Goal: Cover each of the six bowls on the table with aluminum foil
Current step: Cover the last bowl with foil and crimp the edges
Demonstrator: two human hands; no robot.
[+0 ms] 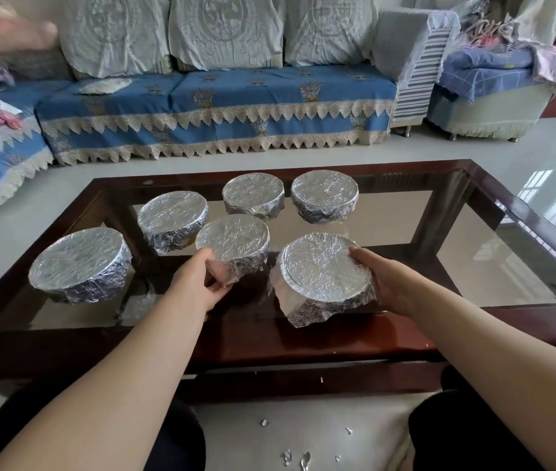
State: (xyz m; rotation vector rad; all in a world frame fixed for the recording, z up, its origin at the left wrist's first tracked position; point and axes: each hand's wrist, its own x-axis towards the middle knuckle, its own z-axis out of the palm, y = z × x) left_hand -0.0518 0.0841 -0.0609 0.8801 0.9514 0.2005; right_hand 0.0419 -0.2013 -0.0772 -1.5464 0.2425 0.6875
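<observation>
With all 6 bowls foiled: final tuck. Left hand (206,279) cupping bowl at 12 o'clock (234,244); right hand (376,278) flat against nearest bowl (324,270). Next: press loose skirt at 6 o'clock.

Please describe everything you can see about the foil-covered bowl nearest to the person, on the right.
The round bowl wrapped in crinkled silver aluminum foil stands upright near the front edge of the dark wooden, glass-topped table. Foil stretches flat over its top and bunches down its sides, flaring loose at the front. The right hand rests against its right side. The bowl itself is hidden.
</observation>
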